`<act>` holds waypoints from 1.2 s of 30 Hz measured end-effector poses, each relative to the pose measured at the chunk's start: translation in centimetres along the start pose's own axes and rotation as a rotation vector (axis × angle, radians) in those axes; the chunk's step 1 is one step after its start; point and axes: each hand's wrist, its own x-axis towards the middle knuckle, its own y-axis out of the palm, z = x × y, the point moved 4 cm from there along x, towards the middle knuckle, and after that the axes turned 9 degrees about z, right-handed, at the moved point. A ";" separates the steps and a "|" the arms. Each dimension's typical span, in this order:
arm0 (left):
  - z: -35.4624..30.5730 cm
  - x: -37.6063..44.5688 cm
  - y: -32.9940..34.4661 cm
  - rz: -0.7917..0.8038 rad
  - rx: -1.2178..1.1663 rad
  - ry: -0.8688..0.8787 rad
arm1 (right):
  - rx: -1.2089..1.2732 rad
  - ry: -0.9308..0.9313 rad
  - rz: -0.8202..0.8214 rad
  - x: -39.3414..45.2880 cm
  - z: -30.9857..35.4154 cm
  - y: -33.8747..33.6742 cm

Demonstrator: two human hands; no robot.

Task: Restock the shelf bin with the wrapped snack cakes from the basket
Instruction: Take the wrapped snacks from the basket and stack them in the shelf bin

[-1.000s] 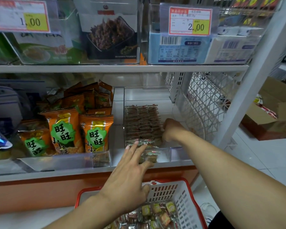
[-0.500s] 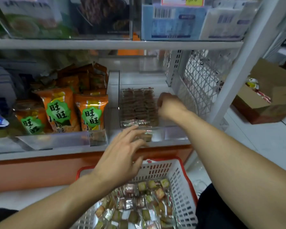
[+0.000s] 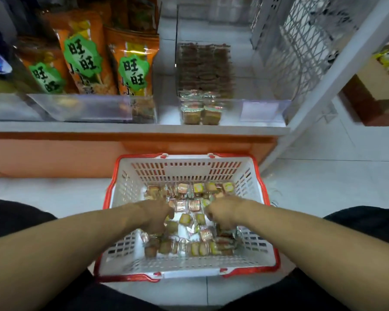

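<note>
A white basket with a red rim [image 3: 110, 194] stands on the floor below the shelf. Several wrapped snack cakes [image 3: 190, 205] lie loose on its bottom. Both my hands are down inside it. My left hand [image 3: 155, 215] curls its fingers into the pile on the left side. My right hand [image 3: 222, 213] curls around cakes on the right side; the fingertips of both are hidden. Up on the shelf, the clear bin [image 3: 265, 110] holds rows of stacked cakes [image 3: 201, 113] on its left half, while its right half shows bare.
Orange snack bags [image 3: 133, 70] fill the neighbouring bin on the left. A white wire divider [image 3: 301, 48] and a slanted shelf post [image 3: 337, 70] border the bin on the right. A cardboard box [image 3: 377, 95] sits on the tiled floor beyond. My dark-clothed knees flank the basket.
Both hands left the shelf bin and dropped into the basket. My view tilted down from the shelves to the basket.
</note>
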 end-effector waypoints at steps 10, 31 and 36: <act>-0.6 7.9 5.3 0.143 -0.388 -0.028 | 0.124 0.187 0.063 7.8 -2.8 11.0; -7.0 17.8 10.4 0.153 -0.668 -0.055 | 0.425 0.262 0.010 12.2 -5.4 11.0; -7.3 16.2 9.5 0.027 -0.688 -0.024 | 0.441 0.251 0.003 11.0 -4.7 10.1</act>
